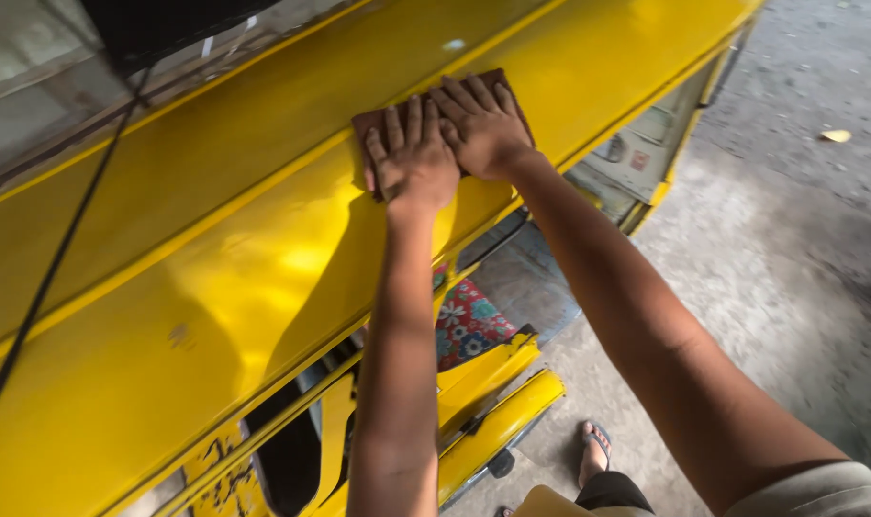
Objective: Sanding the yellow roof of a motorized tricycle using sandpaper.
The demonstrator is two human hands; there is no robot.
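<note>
left hand (414,163) + right hand (481,126): fingers flat, slightly spread, pressing | dark maroon rectangular abrasive pad (378,123) under fingertips on glossy yellow metal vehicle panel (215,278) | advice: keep palms flat, pressure even, follow ridge beyond fingertips

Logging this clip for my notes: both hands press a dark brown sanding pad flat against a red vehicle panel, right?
Not quite. The head view shows the vehicle panel is yellow, not red. The left hand and right hand do press the dark brown sanding pad flat against it.
</note>
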